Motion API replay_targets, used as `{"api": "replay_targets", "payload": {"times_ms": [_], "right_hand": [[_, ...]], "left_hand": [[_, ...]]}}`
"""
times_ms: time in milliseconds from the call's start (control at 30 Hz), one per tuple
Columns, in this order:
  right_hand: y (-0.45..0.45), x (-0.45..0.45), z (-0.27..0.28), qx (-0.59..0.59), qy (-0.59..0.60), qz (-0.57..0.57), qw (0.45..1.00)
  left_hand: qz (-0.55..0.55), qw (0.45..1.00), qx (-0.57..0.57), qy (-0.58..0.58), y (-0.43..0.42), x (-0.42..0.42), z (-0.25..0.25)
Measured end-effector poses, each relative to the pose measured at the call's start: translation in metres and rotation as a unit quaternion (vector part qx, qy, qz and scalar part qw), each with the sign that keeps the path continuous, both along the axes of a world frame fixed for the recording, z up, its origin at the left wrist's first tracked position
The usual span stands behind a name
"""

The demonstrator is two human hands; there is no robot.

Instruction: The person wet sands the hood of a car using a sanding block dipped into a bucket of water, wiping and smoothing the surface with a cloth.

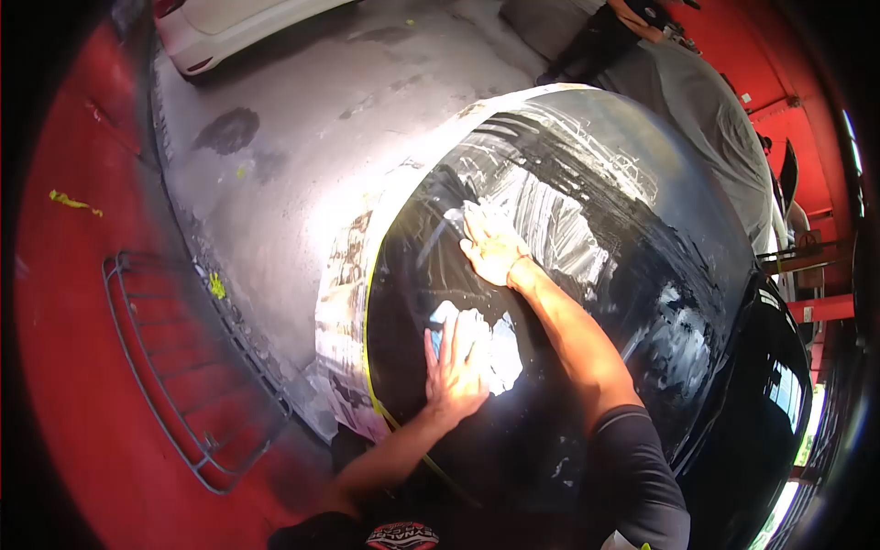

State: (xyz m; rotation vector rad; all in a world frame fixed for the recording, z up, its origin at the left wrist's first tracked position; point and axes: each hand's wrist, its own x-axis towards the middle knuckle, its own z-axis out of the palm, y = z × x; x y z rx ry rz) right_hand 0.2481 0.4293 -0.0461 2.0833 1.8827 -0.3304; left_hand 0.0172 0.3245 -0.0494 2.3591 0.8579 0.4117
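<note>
My left hand (456,367) presses a crumpled white and light-blue cloth (504,356) against a dark, glossy car panel (532,412). Its fingers lie over the cloth, which sticks out on both sides. Farther up the panel, my right hand (495,247) rests flat with its fingers stretched out. A small pale patch shows by its fingertips; I cannot tell whether it is cloth or residue. Whitish smears (550,220) streak the surface around that hand, and another cloudy patch (678,339) lies to the right. Masking paper (348,302) with yellow tape runs along the panel's left edge.
A metal rack (174,367) lies at the left on the red floor. A white car (247,27) stands at the upper left. Toward the upper right are a grey covered vehicle (706,128) and another person (610,37) in dark clothes.
</note>
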Motion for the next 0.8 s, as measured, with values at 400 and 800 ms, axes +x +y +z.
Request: {"api": "replay_targets", "payload": {"times_ms": [400,800], "right_hand": [[0.007,0.049,-0.005,0.057,0.056,-0.044,0.996],[0.044,0.042,-0.009,0.084,0.032,0.014,0.996]], "left_hand": [[-0.025,0.998,-0.049,-0.025,0.081,0.006,-0.016],[-0.012,0.998,-0.051,-0.039,0.081,0.005,-0.025]]}}
